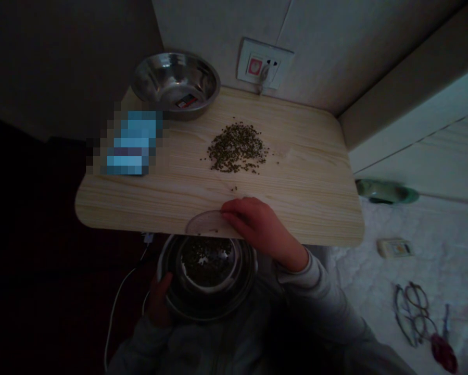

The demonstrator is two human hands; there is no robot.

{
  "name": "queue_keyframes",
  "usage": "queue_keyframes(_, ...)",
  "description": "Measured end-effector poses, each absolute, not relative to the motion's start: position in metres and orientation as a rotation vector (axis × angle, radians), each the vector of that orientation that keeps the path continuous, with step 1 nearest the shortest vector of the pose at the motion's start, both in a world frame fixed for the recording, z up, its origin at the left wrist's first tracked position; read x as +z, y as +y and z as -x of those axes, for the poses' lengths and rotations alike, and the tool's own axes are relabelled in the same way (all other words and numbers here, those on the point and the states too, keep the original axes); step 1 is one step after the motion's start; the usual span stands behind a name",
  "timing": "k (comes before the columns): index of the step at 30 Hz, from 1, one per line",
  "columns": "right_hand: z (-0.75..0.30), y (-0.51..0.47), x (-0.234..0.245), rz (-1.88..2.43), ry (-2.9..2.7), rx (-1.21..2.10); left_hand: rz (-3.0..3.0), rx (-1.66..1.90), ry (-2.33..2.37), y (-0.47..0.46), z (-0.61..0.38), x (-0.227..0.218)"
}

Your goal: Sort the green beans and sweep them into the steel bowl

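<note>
My right hand (253,219) is closed, its fingertips on the rim of a thin, see-through round disc (204,223), perhaps a plastic lid, at the table's front edge. A few dark grains lie at the disc's near edge. Below that edge, my left hand (161,297) grips the left rim of a metal bowl (207,307), its thumb over the rim. Small dark grains (206,260) lie in the bowl's bottom. On the table, a loose pile of small greenish-brown grains (237,148) is spread out beyond my right hand, with a couple of stray ones nearer to it.
A second metal bowl (175,78) with a label inside stands at the wooden table's (307,172) back left, near a blurred lit screen (134,143). A wall socket (265,62) holds a plug. On the white bedding (362,281) at right lie a green bottle (388,191) and coiled cord (415,307).
</note>
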State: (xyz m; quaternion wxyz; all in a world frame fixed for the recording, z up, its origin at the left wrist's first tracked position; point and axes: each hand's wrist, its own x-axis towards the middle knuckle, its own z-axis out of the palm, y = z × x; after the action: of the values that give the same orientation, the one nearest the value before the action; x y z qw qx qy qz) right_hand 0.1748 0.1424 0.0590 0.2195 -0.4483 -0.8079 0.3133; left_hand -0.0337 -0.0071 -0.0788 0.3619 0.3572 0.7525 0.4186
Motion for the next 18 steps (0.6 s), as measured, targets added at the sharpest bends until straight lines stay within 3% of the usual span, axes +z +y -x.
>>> queue_keyframes(10, -0.179, 0.127, 0.062, 1.169, -2.300, 0.909, -0.947, 1.020, 1.956, -0.007, 0.030, -0.064)
queue_keyframes(18, -0.191, 0.120, 0.062, 1.196, -2.172, 0.966, -0.889, 1.170, 1.876, -0.011, 0.035, -0.080)
